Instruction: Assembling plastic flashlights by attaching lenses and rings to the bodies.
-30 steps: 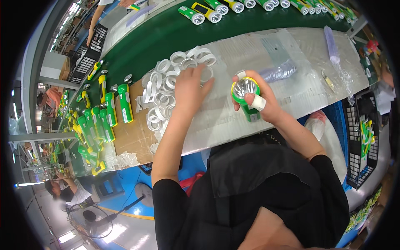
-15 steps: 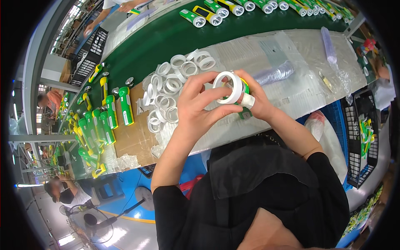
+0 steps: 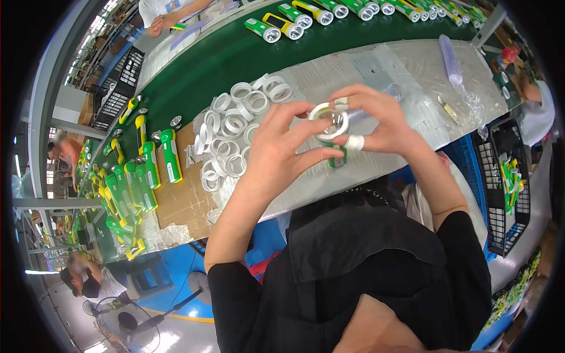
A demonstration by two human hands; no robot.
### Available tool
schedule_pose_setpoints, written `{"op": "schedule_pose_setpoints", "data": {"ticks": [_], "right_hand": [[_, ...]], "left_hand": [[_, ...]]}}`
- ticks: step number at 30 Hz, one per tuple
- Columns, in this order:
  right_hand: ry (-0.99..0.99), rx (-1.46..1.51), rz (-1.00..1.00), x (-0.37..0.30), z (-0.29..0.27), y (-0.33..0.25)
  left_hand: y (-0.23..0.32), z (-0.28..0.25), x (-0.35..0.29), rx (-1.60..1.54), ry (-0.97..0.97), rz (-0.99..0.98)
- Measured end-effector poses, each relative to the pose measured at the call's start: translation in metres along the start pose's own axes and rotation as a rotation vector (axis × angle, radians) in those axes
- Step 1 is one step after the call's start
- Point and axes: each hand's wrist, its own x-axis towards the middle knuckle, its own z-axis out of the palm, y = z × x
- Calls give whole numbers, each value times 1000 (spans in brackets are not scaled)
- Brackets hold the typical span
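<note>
Above the near part of the table, both hands meet at a green flashlight (image 3: 338,159) with its lens end turned up. A white ring (image 3: 346,125) encircles the shiny reflector (image 3: 337,120). My left hand (image 3: 286,140) grips the ring's left side between thumb and fingers, one fingertip reaching over the opening. My right hand (image 3: 385,122), with white wraps on its fingers, curls round the far and right sides of the ring and the flashlight. Much of the flashlight body is hidden beneath the hands. Left of them lies a pile of loose white rings (image 3: 235,123).
Several green and yellow flashlights (image 3: 169,156) lie at left, some with loose reflectors (image 3: 176,122). More flashlights (image 3: 272,34) line the green belt (image 3: 220,62). A rolled clear plastic sleeve (image 3: 451,62) and a cutter (image 3: 446,107) lie right. Black crates (image 3: 500,194) stand at lower right.
The ring has come down round the flashlight's head, and the reflector now shows inside it. My right hand has opened wider and its fingers have moved up onto the ring's far side.
</note>
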Motion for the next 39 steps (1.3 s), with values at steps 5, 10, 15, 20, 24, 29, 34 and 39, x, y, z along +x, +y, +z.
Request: {"op": "schedule_pose_setpoints", "data": {"ticks": [5, 10, 15, 20, 24, 29, 34, 39], "right_hand": [[-274, -168, 116, 30, -38, -26], [-683, -216, 198, 65, -59, -34], [-778, -120, 252, 70, -66, -23], [-791, -127, 278, 75, -69, -26], [-787, -139, 333, 73, -73, -29], [-694, -212, 137, 54, -59, -13], [-606, -406, 455, 47, -47, -30], [-502, -445, 638, 44, -41, -42]], "left_hand": [[8, 20, 9, -38, -19, -16], [9, 40, 9, -193, -26, -163], [10, 45, 11, -180, -17, -169], [8, 48, 14, -129, -24, -135], [9, 53, 18, -158, 1, -80], [10, 52, 15, -149, 10, -55], [16, 55, 13, -180, -5, -115], [18, 57, 20, -114, 11, -50]]}}
